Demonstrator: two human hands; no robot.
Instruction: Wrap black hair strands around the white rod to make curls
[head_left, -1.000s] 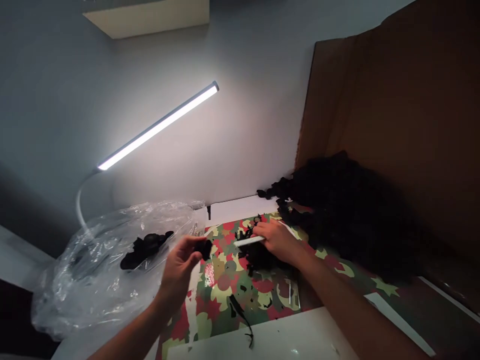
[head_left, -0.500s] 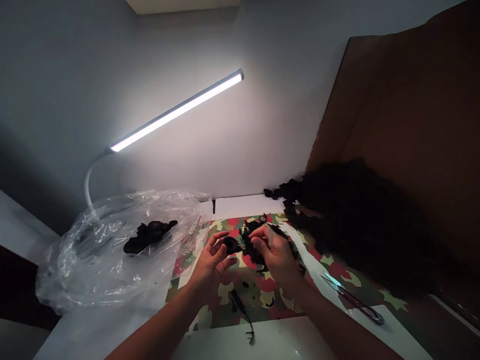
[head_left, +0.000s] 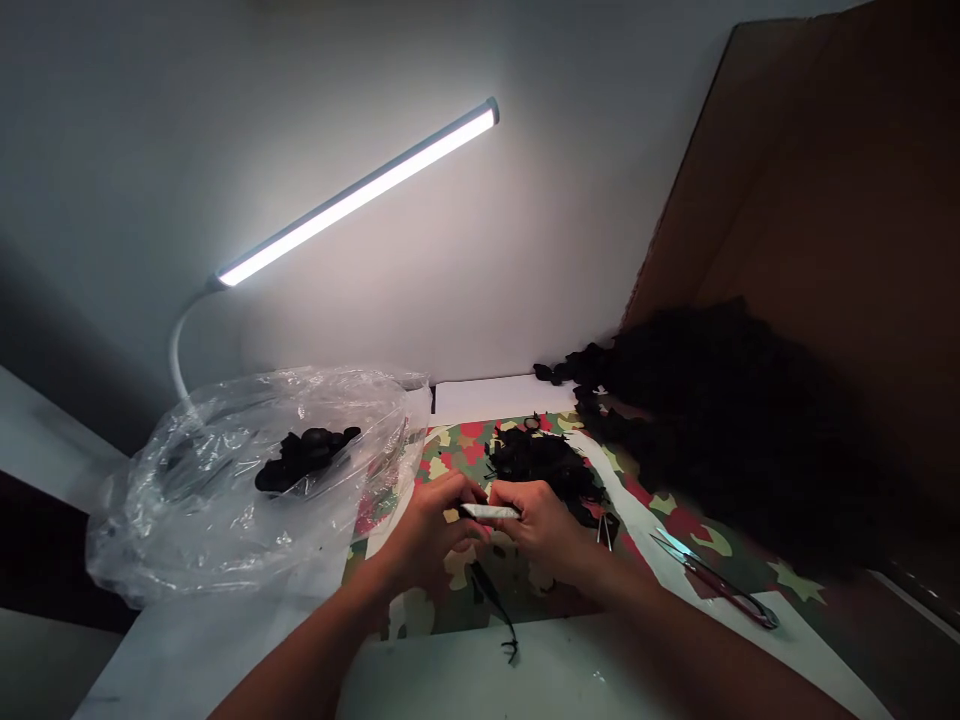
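My left hand (head_left: 442,515) is closed in a pinch around a small black round piece, which is mostly hidden by the fingers. Touching it from the other side, my right hand (head_left: 536,515) grips a slim white tool (head_left: 491,511) with a dark tip pointing left; its exact kind cannot be told. Both hands meet low over a camouflage-patterned mat (head_left: 427,605). Just beyond them lies a heap of black scraps (head_left: 540,460). A thin black piece with a frayed tail (head_left: 493,595) rests nearer, below the hands. Beside the right wrist shows a thin V-shaped metal item (head_left: 604,530).
On the left, a clear plastic bag (head_left: 225,540) carries several black pieces (head_left: 307,458). Scissors (head_left: 716,580) lie at the right. Behind them a large black pile (head_left: 720,420) leans against a cardboard sheet (head_left: 840,180). A lit bar lamp (head_left: 360,195) hangs above.
My hands have come together, and the white tool now shows in my right hand. The black round piece has become mostly covered by my left fingers. The view has shifted slightly.
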